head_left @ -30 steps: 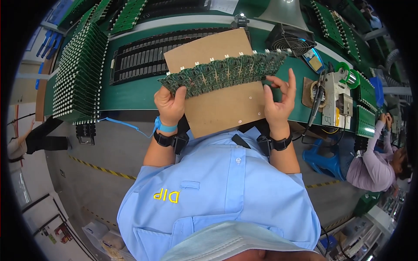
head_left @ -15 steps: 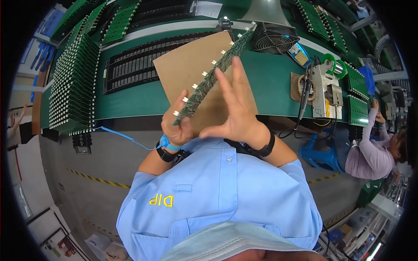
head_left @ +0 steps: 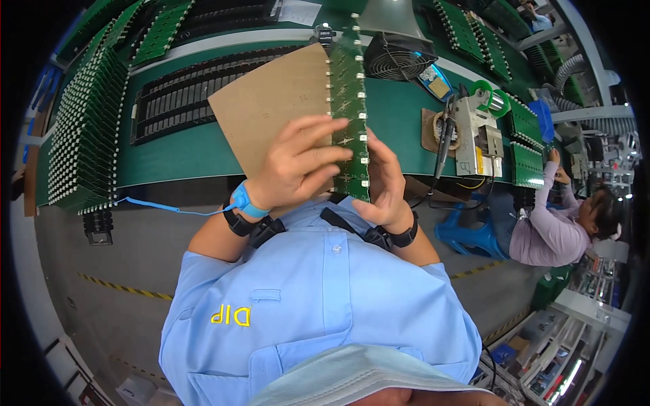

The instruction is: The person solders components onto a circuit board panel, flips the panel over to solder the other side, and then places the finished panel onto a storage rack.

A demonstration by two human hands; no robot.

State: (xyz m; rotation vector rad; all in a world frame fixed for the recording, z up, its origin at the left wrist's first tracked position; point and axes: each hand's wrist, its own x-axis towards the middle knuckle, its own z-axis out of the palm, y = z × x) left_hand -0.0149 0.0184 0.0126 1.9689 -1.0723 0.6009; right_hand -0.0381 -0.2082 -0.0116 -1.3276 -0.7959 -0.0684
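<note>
My right hand (head_left: 387, 186) is curled in on the near end of a long green circuit board (head_left: 347, 101), its thumb by the bottom corner and its fingers at the right-hand edge. My left hand (head_left: 288, 166) comes across from the other side, loosely open with the fingers spread, tips over the board's face; from this angle I can't fairly tell whether they press on it or hover just above. A blue wrist strap (head_left: 252, 208) circles that wrist.

I have the board pointing away from the body, white connectors (head_left: 364, 138) down its right edge, the far end blurred beside a black fan (head_left: 396, 61). To its left, a brown cardboard sheet (head_left: 271, 108) runs partly behind my left hand. Past that, a black slotted rack (head_left: 176, 111) lies on the green table (head_left: 393, 108), and a tall stack of boards (head_left: 84, 135) stands at the left end.

Right of the fan I see a soldering iron (head_left: 443, 145) beside a white device (head_left: 467, 122) with a green-rimmed reel (head_left: 496, 101). Farther right, a co-worker (head_left: 548, 233) in pale purple sits near a blue stool (head_left: 467, 233).
</note>
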